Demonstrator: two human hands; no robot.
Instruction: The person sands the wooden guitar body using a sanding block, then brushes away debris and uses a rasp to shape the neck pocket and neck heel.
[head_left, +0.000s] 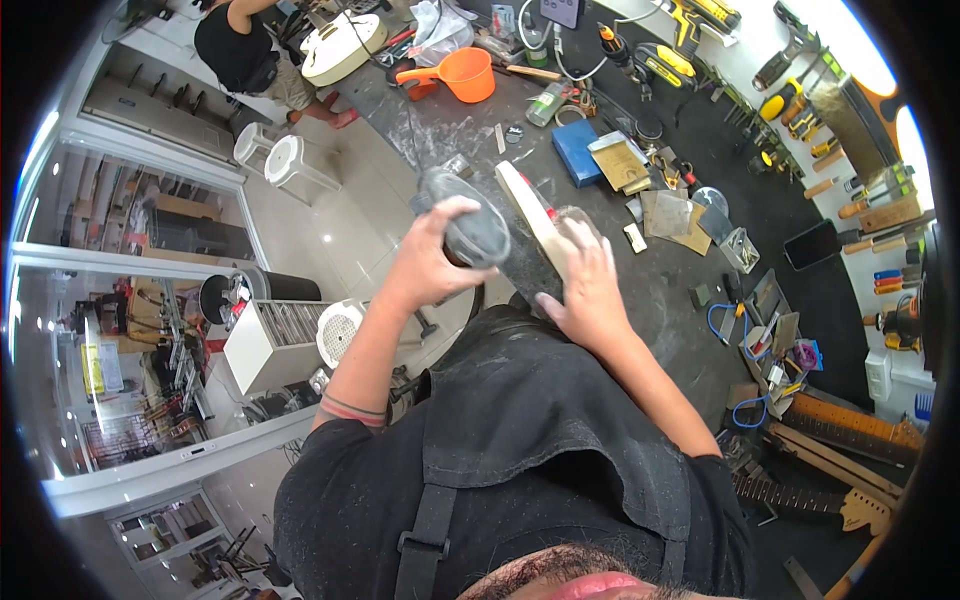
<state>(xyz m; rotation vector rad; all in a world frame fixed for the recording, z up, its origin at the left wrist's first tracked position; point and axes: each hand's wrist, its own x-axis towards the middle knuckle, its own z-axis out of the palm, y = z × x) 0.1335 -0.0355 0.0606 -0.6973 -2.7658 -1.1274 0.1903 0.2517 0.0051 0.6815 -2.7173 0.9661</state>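
My left hand (437, 252) is closed round a dark grey, rounded power sander (476, 228), slightly smeared by motion. A cord seems to rise from its far side. Just right of it, a long pale wooden piece (528, 207) slants along the bench's near edge, its far end narrower. My right hand (590, 283) grips the near end of this wood, fingers over the right side and thumb toward the left. Something red (551, 213) shows beside the wood; what it belongs to is hidden. The sander and the wood appear apart.
Pale dust covers parts of the dark workbench (660, 310). An orange dipper (467, 75), a blue box (576, 152) and sandpaper sheets (676, 218) lie beyond. Tools hang along the right wall. Guitar necks (790, 493) lie lower right. Another person (238, 48) stands far left near white stools (297, 160).
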